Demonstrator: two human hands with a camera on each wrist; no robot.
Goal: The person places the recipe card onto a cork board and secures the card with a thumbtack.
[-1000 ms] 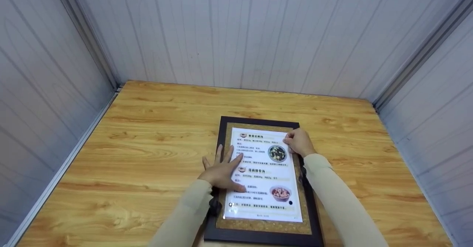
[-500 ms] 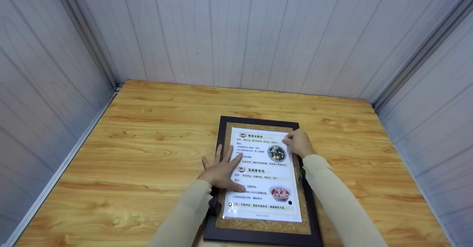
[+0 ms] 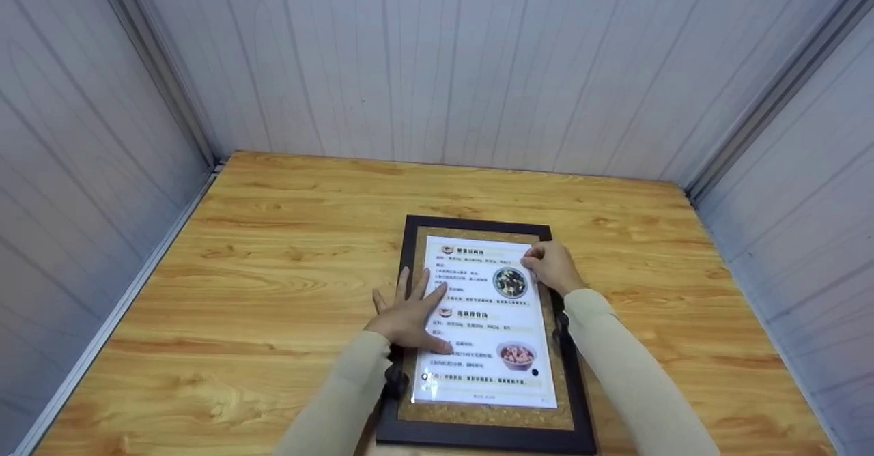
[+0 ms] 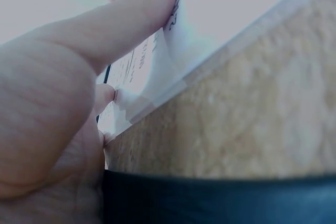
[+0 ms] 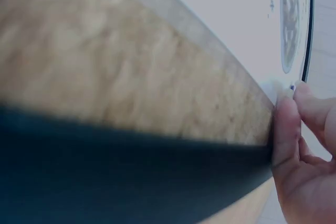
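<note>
A laminated recipe sheet (image 3: 478, 388) with printed text and two food pictures lies on a cork board (image 3: 485, 416) with a dark frame. My left hand (image 3: 407, 317), its fingers spread, presses the sheet's left side; in the left wrist view the thumb (image 4: 142, 14) rests on the print. At the sheet's upper right corner, my right hand (image 3: 554, 265) pinches a small pale pushpin (image 5: 291, 89) between thumb and finger. Most of that pushpin is hidden by the fingertips. A black round dot (image 3: 535, 373), like a pin head, sits at the sheet's lower right corner.
The board lies on a wood-grain table (image 3: 273, 292), near its front. Pale panelled walls (image 3: 437, 67) enclose the table at the back and both sides. Dark wrist straps (image 3: 396, 379) show beside the sleeves.
Both hands keep their places on the sheet. The head view has shifted very slightly; otherwise nothing visibly differs.
</note>
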